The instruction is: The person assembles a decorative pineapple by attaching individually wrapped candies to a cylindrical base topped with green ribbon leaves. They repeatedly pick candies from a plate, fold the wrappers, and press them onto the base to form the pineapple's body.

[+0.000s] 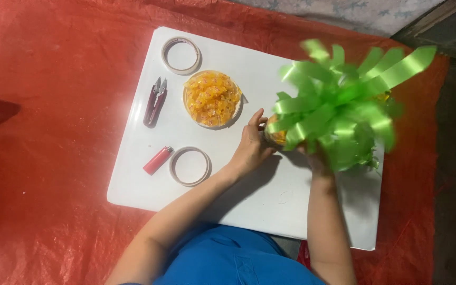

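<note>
Most of the right hand was hidden behind the green ribbon tuft at the right of centre, so only its wrist and forearm showed; how its fingers closed could not be told. The yellow body under the ribbons was largely covered too, showing only as a small orange-yellow patch at the tuft's left edge. The left hand lay against that patch, fingers curled round its side and thumb raised, gripping it loosely. The ribbon loops were blurred at their tips.

To the left, a bowl of yellow wrapped sweets sat just beside the left hand's fingertips. A tape roll lay at the upper left, small snips below it, then a red lighter beside a second tape roll.

All rested on a white board, its near edge cut by a blue garment. An orange-red sheet spread beneath it, with dark flooring at the right edge.
</note>
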